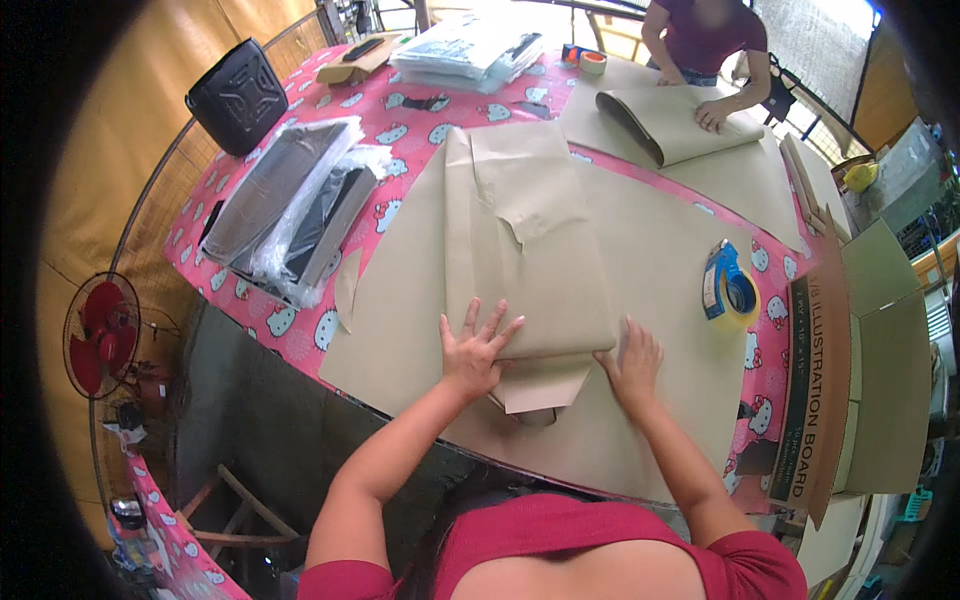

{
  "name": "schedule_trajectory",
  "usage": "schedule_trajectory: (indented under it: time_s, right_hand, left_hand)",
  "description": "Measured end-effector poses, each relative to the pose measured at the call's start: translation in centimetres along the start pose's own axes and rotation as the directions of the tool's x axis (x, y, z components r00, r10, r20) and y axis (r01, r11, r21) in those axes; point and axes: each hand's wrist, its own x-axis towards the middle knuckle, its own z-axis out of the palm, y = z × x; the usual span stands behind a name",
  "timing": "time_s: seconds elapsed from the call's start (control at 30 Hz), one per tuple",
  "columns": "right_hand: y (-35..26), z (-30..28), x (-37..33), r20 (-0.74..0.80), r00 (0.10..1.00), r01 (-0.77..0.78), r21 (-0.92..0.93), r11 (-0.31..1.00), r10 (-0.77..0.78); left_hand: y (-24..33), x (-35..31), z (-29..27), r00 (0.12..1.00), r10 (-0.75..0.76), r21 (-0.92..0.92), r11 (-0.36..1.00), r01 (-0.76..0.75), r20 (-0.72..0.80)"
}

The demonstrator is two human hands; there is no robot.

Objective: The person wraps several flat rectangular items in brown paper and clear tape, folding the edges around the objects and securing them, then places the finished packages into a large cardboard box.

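A flat parcel wrapped in brown paper (pixel 520 240) lies on a large brown paper sheet (pixel 650 260) spread over the table. My left hand (pixel 475 350) presses flat, fingers spread, on the parcel's near end. Beside the parcel's near right corner, my right hand (pixel 632 362) lies palm down with fingers apart on the sheet. A folded paper flap (pixel 540 385) sticks out between my hands. Neither hand grips anything.
A blue and yellow tape dispenser (pixel 728 288) sits right of the parcel. Plastic-bagged dark panels (pixel 295 205) lie at the left on the pink patterned tablecloth (pixel 300 335). Another person (pixel 705 45) rolls brown paper (pixel 670 120) at the far side. A cardboard box (pixel 860 370) stands at the right edge, a red fan (pixel 100 335) at the left.
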Motion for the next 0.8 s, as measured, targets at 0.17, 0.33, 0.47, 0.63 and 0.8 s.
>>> schedule_trajectory:
  time_s: [0.17,0.33,0.47,0.63,0.8]
  right_hand:
    - [-3.3,-0.6,-7.1,-0.073,0.983,0.170,0.015,0.985,-0.169]
    - [-4.0,0.0,0.5,-0.172,0.729,0.670,-0.019,0.742,-0.662]
    - [-4.1,0.0,2.0,-0.136,0.769,0.636,0.080,0.767,-0.624]
    - [-6.9,-1.2,1.5,-0.079,0.805,0.594,0.094,0.799,-0.589]
    - [-9.3,-1.5,-2.6,-0.110,0.834,0.552,0.157,0.819,-0.541]
  left_hand:
    - [0.3,-0.8,0.2,0.998,-0.046,0.018,0.999,0.047,-0.036]
    - [-0.1,-0.1,0.4,0.999,0.013,0.047,0.999,-0.011,-0.042]
    - [-3.3,-1.7,0.2,0.989,0.144,-0.206,0.968,-0.146,-0.026]
    - [-6.2,-3.4,-2.0,0.883,0.300,-0.234,0.888,-0.397,-0.361]
    - [-7.2,-5.9,-3.3,0.845,0.231,-0.366,0.824,-0.433,-0.482]
